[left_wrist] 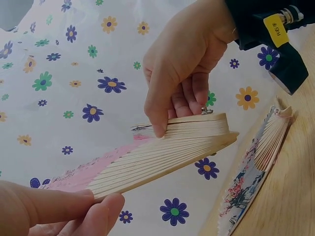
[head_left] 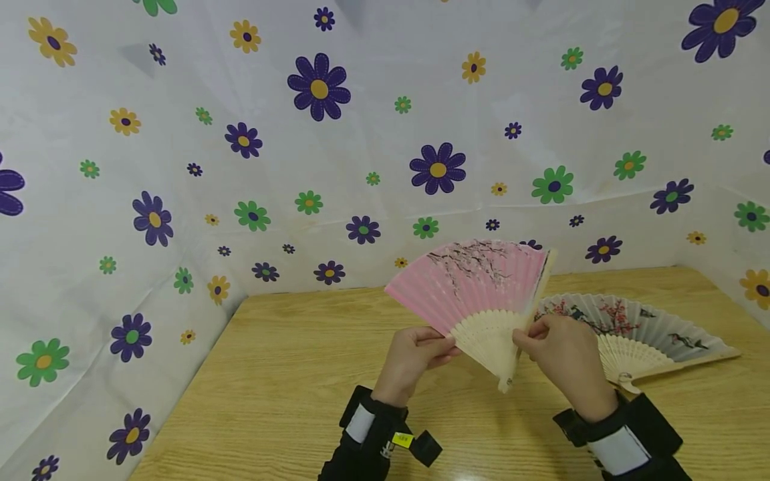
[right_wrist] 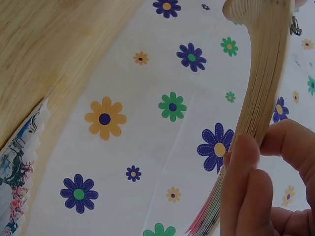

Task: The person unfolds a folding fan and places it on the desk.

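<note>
A pink folding fan point(head_left: 475, 274) with blossom branches and pale bamboo ribs is held above the table, partly spread, its pivot end pointing down. My left hand point(head_left: 415, 355) pinches its left outer rib between thumb and fingers. On the other side, my right hand point(head_left: 565, 357) grips the stacked ribs near the fan's right edge. The left wrist view shows the fanned ribs point(left_wrist: 147, 160) between both hands, with a small metal ring by the pivot. In the right wrist view the right fingers point(right_wrist: 253, 196) clasp the bundled ribs point(right_wrist: 266, 73).
A second folding fan point(head_left: 637, 324), white with red blossoms and birds, lies spread on the wooden table point(head_left: 289, 374) behind and right of my right hand. Flower-printed white cloth point(head_left: 373, 120) hangs along the table's back and sides.
</note>
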{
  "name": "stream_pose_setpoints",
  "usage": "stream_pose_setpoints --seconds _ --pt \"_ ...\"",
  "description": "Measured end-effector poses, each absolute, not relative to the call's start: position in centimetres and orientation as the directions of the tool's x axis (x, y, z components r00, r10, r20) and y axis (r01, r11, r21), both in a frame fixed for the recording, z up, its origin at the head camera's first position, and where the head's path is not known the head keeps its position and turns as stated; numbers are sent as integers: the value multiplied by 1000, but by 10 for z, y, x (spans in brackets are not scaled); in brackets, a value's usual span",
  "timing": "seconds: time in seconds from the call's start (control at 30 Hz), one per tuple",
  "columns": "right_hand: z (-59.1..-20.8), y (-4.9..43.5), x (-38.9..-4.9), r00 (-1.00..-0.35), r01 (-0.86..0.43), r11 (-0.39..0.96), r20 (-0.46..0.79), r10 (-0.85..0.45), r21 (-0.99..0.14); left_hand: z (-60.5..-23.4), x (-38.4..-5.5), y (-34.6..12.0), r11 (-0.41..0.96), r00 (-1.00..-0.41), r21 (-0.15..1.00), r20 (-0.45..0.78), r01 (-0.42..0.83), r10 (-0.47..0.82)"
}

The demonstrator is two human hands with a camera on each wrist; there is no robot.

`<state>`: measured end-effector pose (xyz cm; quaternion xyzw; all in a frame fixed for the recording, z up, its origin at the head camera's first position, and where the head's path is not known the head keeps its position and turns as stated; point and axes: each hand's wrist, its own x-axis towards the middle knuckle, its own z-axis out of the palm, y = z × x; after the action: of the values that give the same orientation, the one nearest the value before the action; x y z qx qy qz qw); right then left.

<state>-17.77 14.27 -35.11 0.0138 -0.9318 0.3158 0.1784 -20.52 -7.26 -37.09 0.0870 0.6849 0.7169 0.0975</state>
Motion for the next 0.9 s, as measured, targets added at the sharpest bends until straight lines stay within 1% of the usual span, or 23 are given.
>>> stream_pose_setpoints --seconds 0.2,0.37,0.57,0.73,0.9 --pt "-349 144 -178 -954 -116 773 287 89 -623 -370 -206 -76 -50 -966 999 -7 -21 259" --pt "-347 145 -178 -964 -81 732 241 116 -676 -366 -207 -81 -37 -974 999 -4 -12 228" --pt "-347 147 -179 -972 -86 691 214 101 -718 -362 -207 -86 -50 -976 998 -12 -23 218" --pt "-347 150 -181 -987 -44 608 129 96 -793 -360 -209 -89 -72 -982 997 -1 -15 187" --pt "-348 152 -184 -993 -16 518 73 91 -855 -359 -211 -90 -94 -986 995 2 -14 166"
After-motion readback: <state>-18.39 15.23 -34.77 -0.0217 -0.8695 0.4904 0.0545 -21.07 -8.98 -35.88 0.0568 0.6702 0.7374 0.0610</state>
